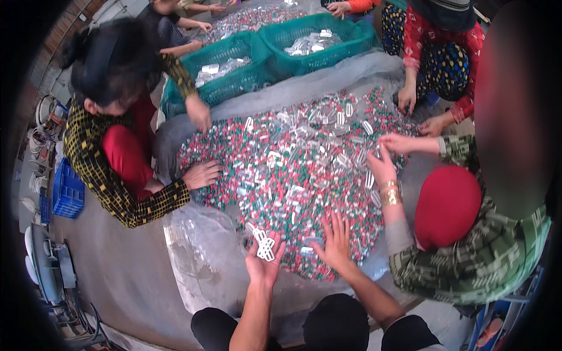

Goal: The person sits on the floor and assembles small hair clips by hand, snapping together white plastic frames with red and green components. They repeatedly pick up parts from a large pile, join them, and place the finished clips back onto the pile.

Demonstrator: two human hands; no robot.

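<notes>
My left hand (264, 266) is turned palm up at the near edge of the pile. Across its palm and fingers lie several flat white slotted pieces (265, 247), overlapping one another. My right hand (336, 245) reaches over the near right part of the pile with its fingers spread, holding nothing that I can see. Beside its thumb is a small clear-and-white piece (308, 248). Beneath both hands spreads a heap of small red, green and white pieces (287, 193), with more white slotted pieces (341, 118) and clear ones scattered through it.
A translucent sheet (202, 234) lies under the heap. Two green baskets (263, 70) of clear and white pieces stand beyond it. Co-workers' hands (202, 174) work at the left, right and far sides. A blue crate (67, 190) sits on the floor at left.
</notes>
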